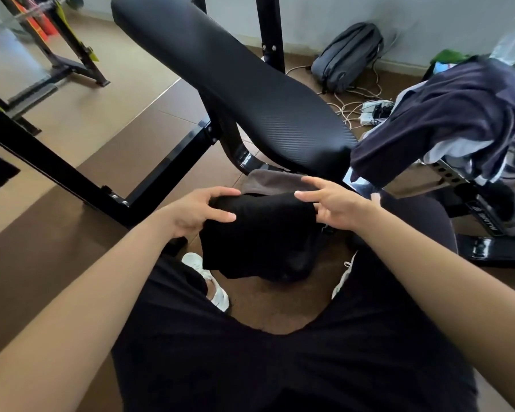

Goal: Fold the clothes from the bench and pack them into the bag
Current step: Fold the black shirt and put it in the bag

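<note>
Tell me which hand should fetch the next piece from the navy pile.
Likely right. The right hand is nearest the navy pile, draped right of the bench pad; the left hand grips the black garment and would have to cross over it.
</note>
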